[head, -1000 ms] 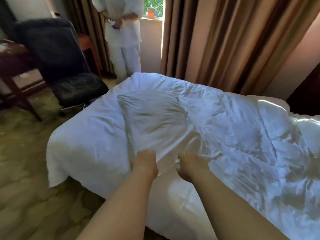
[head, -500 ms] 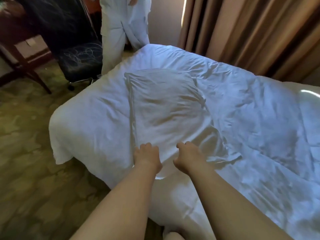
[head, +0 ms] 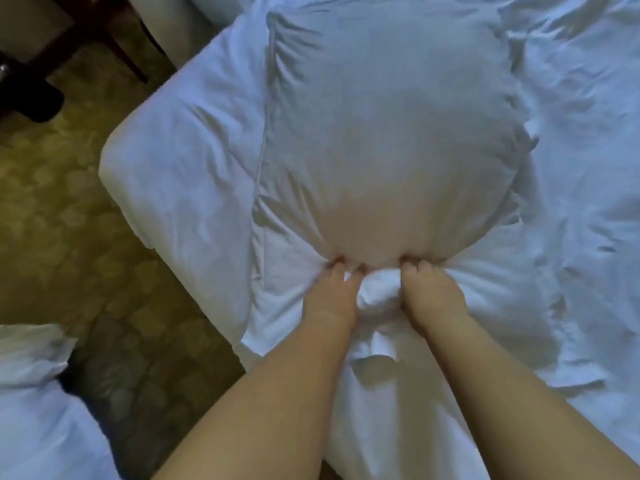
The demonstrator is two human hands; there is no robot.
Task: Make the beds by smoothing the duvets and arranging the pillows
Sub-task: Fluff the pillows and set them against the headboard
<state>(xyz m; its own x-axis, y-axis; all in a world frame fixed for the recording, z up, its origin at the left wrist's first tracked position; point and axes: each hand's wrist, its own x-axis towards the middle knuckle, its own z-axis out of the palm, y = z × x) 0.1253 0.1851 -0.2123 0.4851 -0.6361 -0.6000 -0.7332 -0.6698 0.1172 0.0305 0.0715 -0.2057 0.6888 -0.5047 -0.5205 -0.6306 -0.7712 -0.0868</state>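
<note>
A white pillow point(head: 388, 133) lies on top of the rumpled white duvet point(head: 571, 209) near the foot corner of the bed. My left hand point(head: 332, 296) and my right hand point(head: 429, 296) sit side by side at the pillow's near edge. Both have their fingers curled into the bunched white fabric there, and a fold of cloth bulges between them. The pillow is puffed up into a rounded shape beyond my fingers. The duvet's left corner point(head: 180, 161) hangs over the side of the mattress.
Patterned carpet point(head: 69, 209) runs along the left of the bed. A dark wooden table leg point(head: 121, 46) and a chair base point(head: 31, 102) stand at the top left. White bedding of a second bed point(head: 38, 420) shows at the bottom left.
My head has tipped down and closer, so the person and curtains have left the view. My hands have pulled the pillow's near edge toward me and the pillow has puffed up.
</note>
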